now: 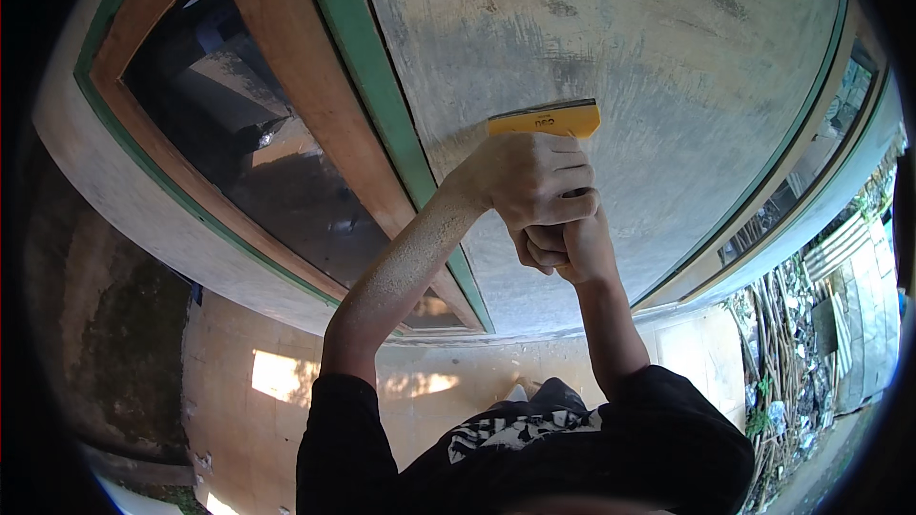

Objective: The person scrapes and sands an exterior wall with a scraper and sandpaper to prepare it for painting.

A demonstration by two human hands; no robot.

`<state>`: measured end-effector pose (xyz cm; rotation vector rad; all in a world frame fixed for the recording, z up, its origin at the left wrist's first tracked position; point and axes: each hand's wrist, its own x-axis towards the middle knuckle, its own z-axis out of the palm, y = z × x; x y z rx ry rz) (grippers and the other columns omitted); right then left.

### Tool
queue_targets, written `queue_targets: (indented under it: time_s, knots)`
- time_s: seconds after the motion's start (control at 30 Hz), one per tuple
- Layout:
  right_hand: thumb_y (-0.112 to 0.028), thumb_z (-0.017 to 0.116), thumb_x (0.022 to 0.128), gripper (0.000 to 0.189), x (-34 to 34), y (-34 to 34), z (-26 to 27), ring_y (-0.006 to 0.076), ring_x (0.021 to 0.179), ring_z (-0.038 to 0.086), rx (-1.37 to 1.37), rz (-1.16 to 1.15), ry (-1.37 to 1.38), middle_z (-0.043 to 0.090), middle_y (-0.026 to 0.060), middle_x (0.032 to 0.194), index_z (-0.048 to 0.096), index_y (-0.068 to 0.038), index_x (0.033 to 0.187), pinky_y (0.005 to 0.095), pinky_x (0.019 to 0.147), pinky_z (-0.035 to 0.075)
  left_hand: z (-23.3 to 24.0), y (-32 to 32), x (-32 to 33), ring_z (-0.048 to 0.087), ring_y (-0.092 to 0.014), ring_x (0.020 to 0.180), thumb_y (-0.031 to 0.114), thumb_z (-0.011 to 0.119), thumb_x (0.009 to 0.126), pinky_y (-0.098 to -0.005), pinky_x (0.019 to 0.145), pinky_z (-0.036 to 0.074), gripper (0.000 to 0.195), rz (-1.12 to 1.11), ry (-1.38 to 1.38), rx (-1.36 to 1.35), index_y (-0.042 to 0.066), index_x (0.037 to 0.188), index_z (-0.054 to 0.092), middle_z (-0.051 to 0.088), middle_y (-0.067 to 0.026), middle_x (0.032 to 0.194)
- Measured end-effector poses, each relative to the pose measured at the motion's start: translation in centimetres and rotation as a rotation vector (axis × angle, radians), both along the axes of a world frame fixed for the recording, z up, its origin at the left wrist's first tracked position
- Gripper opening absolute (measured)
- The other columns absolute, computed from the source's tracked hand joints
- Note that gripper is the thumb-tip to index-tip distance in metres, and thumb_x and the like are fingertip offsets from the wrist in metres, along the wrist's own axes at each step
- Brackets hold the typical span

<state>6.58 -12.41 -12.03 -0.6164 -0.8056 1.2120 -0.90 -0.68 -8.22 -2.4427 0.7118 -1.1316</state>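
My left hand (540,175), pale with dust like its forearm, is closed over the lower part of a yellow scraper (547,119). The scraper bears writing, and its dark straight edge points upward along the grey, patchily coated wall (644,129). Just below and partly behind it, my right hand (585,247) is also closed, its curled fingers pressed up against the left hand. Both fists seem to share the scraper's grip, which is hidden inside them.
Left of the hands runs a green frame strip (372,79) beside a wood-framed window (236,136). Another framed window (794,179) is at the right. Below is a tiled floor (243,322) with sunlit patches. Sticks and debris (776,350) lie outside at right.
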Motion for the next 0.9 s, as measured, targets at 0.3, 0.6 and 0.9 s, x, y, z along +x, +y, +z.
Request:
queue_targets:
  time_s: [0.3, 0.6, 0.9]
  knots:
    - [-0.019, 0.046, 0.093, 0.025, -0.2, 0.3, -1.5, 0.007, 0.03, 0.034, 0.053, 0.067, 0.02, 0.042, 0.0, 0.048, 0.051, -0.003, 0.075, 0.0231, 0.025, 0.022, -0.5, 0.3, 0.0, 0.06, -0.016, 0.062, 0.023, 0.063, 0.066, -0.0267, 0.054, 0.048, 0.02, -0.052, 0.022, 0.063, 0.01, 0.08, 0.056, 0.057, 0.0006, 0.068]
    - [-0.019, 0.049, 0.092, 0.023, -1.0, 0.5, 0.6, 0.0101, 0.029, 0.036, 0.01, -0.068, -0.002, 0.042, 0.0029, 0.048, 0.049, 0.0, 0.081, 0.0247, 0.025, 0.027, 1.0, 0.7, 0.3, 0.06, -0.016, 0.062, 0.017, 0.066, 0.067, -0.027, 0.054, 0.049, 0.022, -0.108, -0.014, 0.096, 0.008, 0.083, 0.053, 0.061, -0.0025, 0.071]
    - [-0.018, 0.052, 0.091, 0.024, -0.8, 1.1, 0.3, 0.0117, 0.029, 0.038, 0.068, -0.045, 0.006, 0.044, 0.0044, 0.049, 0.05, 0.001, 0.077, 0.0243, 0.025, 0.025, 2.1, 1.0, 0.3, 0.059, -0.015, 0.061, 0.017, 0.066, 0.064, -0.0259, 0.053, 0.049, 0.024, -0.138, 0.013, 0.164, 0.007, 0.082, 0.053, 0.06, -0.0025, 0.069]
